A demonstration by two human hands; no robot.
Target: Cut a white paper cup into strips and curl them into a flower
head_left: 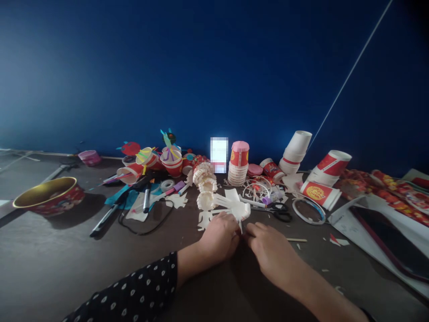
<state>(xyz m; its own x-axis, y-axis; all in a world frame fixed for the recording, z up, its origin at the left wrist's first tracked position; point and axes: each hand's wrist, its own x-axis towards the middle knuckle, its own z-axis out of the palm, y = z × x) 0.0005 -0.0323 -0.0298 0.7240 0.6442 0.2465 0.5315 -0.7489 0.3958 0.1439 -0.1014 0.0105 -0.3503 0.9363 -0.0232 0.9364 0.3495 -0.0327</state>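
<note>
A white cut-paper piece [231, 205] with strips spreading from it lies at the middle of the table, its near end reaching my hands. My left hand [219, 237] is closed, its fingers pinching the near end of that piece. My right hand [268, 250] is just right of it, fingers curled together close to the same end; what they hold, if anything, is hidden. Beyond the left hand runs a row of scalloped white paper rings [205, 188]. A small white paper cutout [204, 220] lies beside my left fingers.
Black scissors [281, 212] and a roll of tape [308, 211] lie right of my hands. A phone [390, 239] is at far right. Stacked paper cups [238, 167] stand behind. Left are a marker [146, 199], a utility knife [105, 220] and a red-gold bowl [55, 201].
</note>
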